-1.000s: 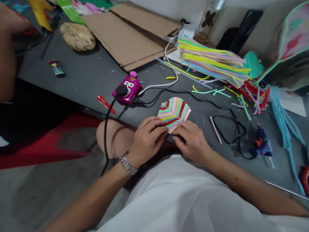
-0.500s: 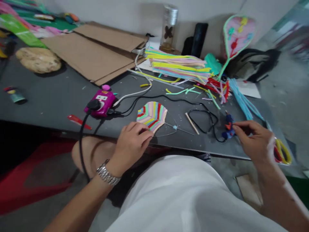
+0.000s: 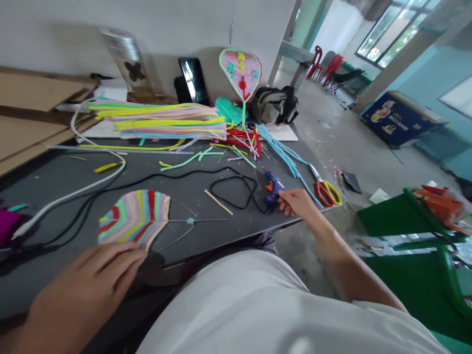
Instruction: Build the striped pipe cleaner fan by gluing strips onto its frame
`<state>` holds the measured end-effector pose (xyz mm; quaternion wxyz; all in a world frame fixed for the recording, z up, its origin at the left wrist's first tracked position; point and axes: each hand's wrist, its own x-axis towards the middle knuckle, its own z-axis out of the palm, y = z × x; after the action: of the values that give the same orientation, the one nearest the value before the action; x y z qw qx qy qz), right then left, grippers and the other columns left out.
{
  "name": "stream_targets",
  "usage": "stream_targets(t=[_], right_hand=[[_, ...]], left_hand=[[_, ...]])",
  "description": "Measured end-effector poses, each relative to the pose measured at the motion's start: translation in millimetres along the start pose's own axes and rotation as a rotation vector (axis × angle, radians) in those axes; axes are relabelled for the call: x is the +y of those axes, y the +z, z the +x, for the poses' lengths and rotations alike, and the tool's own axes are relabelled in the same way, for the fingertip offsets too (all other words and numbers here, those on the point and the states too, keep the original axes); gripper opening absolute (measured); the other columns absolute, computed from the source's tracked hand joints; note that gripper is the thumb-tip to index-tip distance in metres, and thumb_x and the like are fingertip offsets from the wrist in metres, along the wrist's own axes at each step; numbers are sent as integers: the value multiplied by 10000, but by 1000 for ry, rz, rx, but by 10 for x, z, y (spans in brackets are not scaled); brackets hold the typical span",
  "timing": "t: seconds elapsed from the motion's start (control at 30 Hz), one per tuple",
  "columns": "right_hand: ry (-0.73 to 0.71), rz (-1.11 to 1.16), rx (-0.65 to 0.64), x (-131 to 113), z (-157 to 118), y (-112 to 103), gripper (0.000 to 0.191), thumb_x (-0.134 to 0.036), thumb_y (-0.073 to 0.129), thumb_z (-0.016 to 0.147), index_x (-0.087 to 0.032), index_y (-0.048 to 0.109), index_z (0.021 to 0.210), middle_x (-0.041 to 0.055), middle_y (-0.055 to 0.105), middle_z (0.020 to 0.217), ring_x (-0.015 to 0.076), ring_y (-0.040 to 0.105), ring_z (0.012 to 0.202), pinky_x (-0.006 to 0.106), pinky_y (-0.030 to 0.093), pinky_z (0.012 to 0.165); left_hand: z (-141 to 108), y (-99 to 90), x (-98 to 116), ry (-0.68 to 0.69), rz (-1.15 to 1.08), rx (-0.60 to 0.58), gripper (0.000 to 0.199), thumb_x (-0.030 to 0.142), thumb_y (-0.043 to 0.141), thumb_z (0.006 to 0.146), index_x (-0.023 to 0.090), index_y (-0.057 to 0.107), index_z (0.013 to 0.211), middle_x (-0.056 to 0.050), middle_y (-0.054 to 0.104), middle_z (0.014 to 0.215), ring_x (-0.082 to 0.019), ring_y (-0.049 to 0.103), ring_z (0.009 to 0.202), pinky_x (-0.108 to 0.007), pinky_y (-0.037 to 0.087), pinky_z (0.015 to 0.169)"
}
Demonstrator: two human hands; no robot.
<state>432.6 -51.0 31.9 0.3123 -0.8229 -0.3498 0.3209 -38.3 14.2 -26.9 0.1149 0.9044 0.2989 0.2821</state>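
Observation:
A fan-shaped piece of striped pipe cleaners (image 3: 134, 216) on a thin wire frame lies near the table's front edge. My left hand (image 3: 92, 280) is at its lower edge, fingers bent together over the rim; the thumb tip is hidden. A small light blue knot (image 3: 190, 221) sits on the wires to the right of the stripes. My right hand (image 3: 298, 204) pinches the handle end of a blue hot glue gun (image 3: 272, 188) with an orange trigger, which is on the table with its nozzle pointing away. A pale stick (image 3: 219, 202) lies between the two.
Behind are bundled pipe cleaners (image 3: 162, 120), a finished-looking pipe-cleaner fan (image 3: 241, 73), a phone (image 3: 194, 81) and a bottle (image 3: 127, 64). A black cord (image 3: 184, 173) loops across the table. Scissors (image 3: 326, 189) lie at the right edge; green bins (image 3: 416, 280) stand beyond it.
The view has swung to the right, showing more of the room and the bins. My right hand stays at the glue gun and my left hand stays at the striped piece's edge.

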Motion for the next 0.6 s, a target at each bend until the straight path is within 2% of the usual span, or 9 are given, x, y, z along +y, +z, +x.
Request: stream_targets(t=[0.1, 0.23, 0.37, 0.43, 0.53, 0.6], right_hand=[[84, 43, -46, -80, 32, 116, 548, -647, 603, 928, -178, 614, 644, 89, 698, 560, 128, 583, 382, 213, 382, 330], [130, 18, -33, -155, 99, 154, 588, -685, 667, 878, -185, 591, 577, 76, 652, 481, 119, 531, 331, 208, 346, 298], [121, -33, -18, -162, 155, 122, 524, -572, 808, 796, -165, 618, 526, 62, 600, 411, 100, 473, 302, 210, 323, 316], [147, 38, 35, -154, 192, 112, 459, -467, 858, 762, -144, 634, 525, 88, 595, 403, 113, 460, 295, 239, 304, 324], [133, 111, 94, -157, 214, 143, 365, -381, 806, 808, -130, 657, 589, 95, 592, 414, 132, 459, 307, 265, 287, 335], [81, 211, 150, -190, 162, 190, 291, -347, 795, 785, -142, 659, 630, 85, 625, 468, 152, 520, 363, 270, 348, 361]], left_hand=[[131, -92, 104, -28, 159, -14, 184, 318, 500, 947, 324, 681, 981, -43, 747, 978, -324, 680, 900, -543, 532, 850], [252, -156, 184, -33, 176, -90, 181, 292, 505, 967, 268, 681, 936, -51, 758, 976, -281, 684, 879, -471, 535, 809], [277, -180, 249, -68, 242, -109, 160, 218, 521, 980, 231, 671, 925, -66, 727, 987, -259, 649, 899, -425, 508, 794], [287, -193, 295, -70, 240, -157, 132, 190, 526, 986, 210, 648, 939, -75, 708, 1014, -258, 633, 940, -424, 510, 840], [302, -205, 344, -85, 224, -172, 99, 152, 537, 981, 186, 607, 921, -83, 687, 1002, -257, 608, 945, -421, 517, 848], [302, -206, 358, -96, 213, -154, 109, 128, 535, 980, 182, 589, 902, -78, 678, 986, -243, 602, 935, -405, 526, 846]])
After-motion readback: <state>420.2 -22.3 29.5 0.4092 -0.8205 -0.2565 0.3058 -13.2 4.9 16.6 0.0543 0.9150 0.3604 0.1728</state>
